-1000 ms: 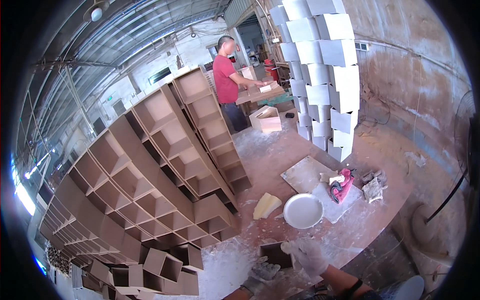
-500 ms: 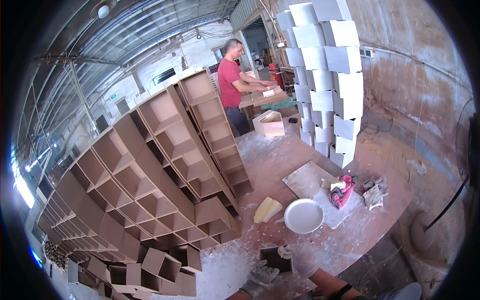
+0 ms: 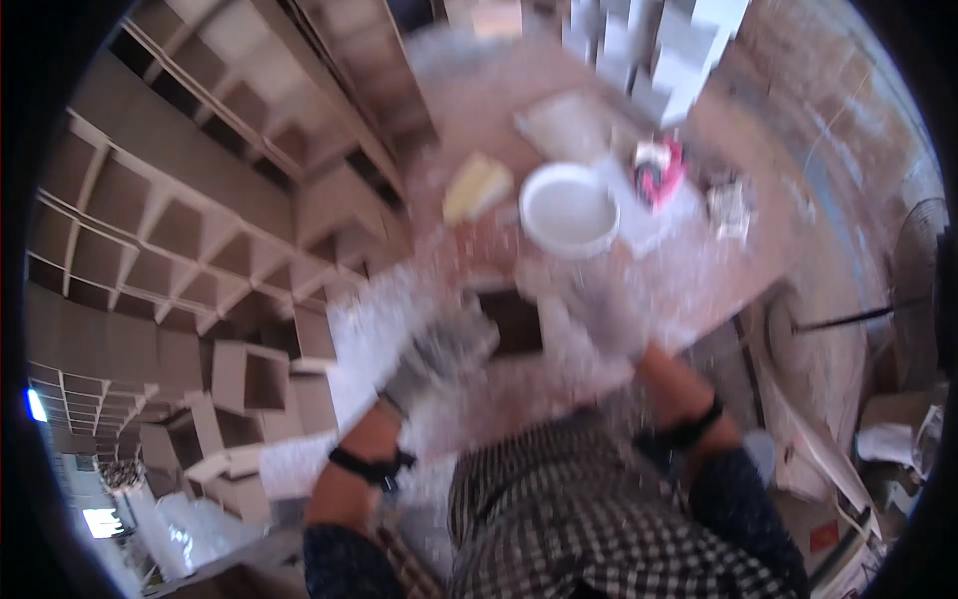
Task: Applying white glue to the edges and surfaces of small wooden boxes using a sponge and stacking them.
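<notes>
Now | view tilted down since earlier | both hands (image 3: 519, 334) gripping dark block (image 3: 511, 317) | bowl (image 3: 569, 210) nearer

head cam | looks steeply down, near (blurred) | over worktable (image 3: 469, 120)

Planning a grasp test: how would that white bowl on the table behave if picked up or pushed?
The white bowl looks wide, shallow and flat-seated, so a push would probably slide it rather than tip or roll it. The table is dusted with white powder, which may make it skid easily. Its rim looks thick and rigid, likely stiff; the picture is too blurred to tell material or fragility.
</notes>
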Demonstrator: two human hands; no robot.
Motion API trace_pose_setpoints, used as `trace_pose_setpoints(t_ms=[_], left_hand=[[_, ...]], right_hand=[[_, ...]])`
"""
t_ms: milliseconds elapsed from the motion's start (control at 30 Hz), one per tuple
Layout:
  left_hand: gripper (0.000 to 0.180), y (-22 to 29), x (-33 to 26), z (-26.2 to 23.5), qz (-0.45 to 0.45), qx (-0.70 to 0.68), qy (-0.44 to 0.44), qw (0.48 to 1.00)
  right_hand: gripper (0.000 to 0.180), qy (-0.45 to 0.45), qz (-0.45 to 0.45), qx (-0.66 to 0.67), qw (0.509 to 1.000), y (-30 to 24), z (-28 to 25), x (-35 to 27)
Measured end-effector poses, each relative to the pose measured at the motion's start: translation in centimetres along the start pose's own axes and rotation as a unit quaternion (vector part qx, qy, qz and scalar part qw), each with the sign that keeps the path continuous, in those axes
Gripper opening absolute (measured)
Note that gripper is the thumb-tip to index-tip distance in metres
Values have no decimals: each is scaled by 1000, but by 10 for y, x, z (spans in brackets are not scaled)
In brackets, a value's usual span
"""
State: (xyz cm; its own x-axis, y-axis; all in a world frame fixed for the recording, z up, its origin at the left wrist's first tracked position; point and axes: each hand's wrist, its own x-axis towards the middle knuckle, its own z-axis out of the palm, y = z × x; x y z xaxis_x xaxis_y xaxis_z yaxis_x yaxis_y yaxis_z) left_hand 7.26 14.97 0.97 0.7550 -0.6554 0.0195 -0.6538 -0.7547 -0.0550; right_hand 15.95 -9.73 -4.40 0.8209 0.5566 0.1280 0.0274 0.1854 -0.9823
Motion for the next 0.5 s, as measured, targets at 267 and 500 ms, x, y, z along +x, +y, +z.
trace_pose_setpoints(t_ms=[267, 500], left_hand=[[32, -36, -13, 50, 72, 8, 28, 997], [30, -7, -35, 43, -4, 27, -39, 999]], right_hand=[[27, -49, 90, 70, 992, 17, 35, -14], [31, -150, 31, -245, 957, 9, 41, -79]])
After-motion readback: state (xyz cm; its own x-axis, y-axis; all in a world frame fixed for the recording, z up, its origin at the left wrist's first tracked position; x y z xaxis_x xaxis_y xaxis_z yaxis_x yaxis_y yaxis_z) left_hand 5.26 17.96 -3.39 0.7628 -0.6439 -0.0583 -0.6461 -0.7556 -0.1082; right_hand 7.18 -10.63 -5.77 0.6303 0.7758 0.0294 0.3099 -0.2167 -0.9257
